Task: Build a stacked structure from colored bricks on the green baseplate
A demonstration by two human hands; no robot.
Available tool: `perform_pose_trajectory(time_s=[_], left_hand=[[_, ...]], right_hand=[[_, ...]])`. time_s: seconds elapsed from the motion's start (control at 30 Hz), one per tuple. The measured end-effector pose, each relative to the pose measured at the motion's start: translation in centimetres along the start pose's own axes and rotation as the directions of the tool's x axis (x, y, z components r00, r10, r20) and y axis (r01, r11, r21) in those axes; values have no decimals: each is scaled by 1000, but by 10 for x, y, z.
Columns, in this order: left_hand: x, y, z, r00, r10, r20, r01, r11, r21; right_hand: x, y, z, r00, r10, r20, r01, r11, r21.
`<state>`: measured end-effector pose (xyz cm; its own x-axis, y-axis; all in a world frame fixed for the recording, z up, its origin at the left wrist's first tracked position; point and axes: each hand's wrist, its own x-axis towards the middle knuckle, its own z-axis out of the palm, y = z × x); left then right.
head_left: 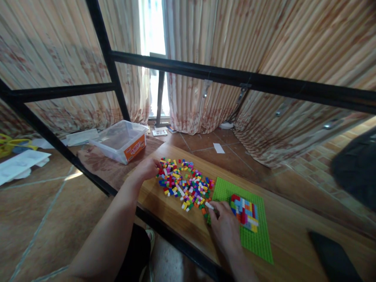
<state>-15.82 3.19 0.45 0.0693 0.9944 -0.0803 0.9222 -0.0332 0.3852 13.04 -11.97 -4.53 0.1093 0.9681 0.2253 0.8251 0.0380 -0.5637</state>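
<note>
A heap of small building bricks (190,188) in many colours is spread over the wooden tabletop (152,194). My left hand (150,168) reaches into the heap's left end, its fingers closed among the bricks; what they hold, if anything, is hidden. Between the thumb and fingers of my right hand (225,221) is a white brick (209,205), at the heap's right end. Just beyond that hand lies a green baseplate (260,244), bearing a multicoloured block of joined bricks (244,211). My right hand overlaps the plate's left edge.
A clear plastic box (117,141) with an orange label stands on a brown mat to the left. Black metal bars (188,70) cross in front of the curtains. A dark flat object (333,256) lies at the table's right. Papers (23,164) lie on the tiled floor.
</note>
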Motion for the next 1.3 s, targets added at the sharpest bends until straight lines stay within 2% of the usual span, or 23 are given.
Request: perform_pose_trajectory(time_s=[0.23,0.4,0.5,0.57,0.63,0.77,0.87,1.03,1.13,1.3], left_hand=[[2,12,2,1000,29,-3,-29,1000,-2],[4,27,-2,979,18,-205,-18,1000,2],[-1,48,4,961,66,-269,-99,989,-108],[-8,66,13,951,175,-256,-226,957,-184],[-16,87,27,917,334,-218,-382,893,-238],[-36,124,55,857,506,-92,-509,808,-296],[-47,143,72,800,600,3,-567,759,-321],[-54,158,89,793,604,76,-553,767,-326],[-57,164,95,777,620,110,-575,769,-278],[-64,171,102,783,607,136,-565,785,-254]], right_hand=[[-1,-10,-4,1000,2,-27,0,999,43],[-4,-15,-8,998,4,-63,2,996,92],[-5,-11,-16,995,18,-93,-10,996,85],[-5,-4,-25,990,34,-134,-24,997,71],[-5,6,-34,981,63,-185,-54,997,51],[-2,27,-53,959,131,-251,-125,991,38],[0,41,-63,941,184,-283,-175,983,56],[6,54,-72,930,224,-290,-213,974,72],[9,58,-72,939,203,-276,-184,978,93],[10,61,-62,956,128,-262,-98,987,124]])
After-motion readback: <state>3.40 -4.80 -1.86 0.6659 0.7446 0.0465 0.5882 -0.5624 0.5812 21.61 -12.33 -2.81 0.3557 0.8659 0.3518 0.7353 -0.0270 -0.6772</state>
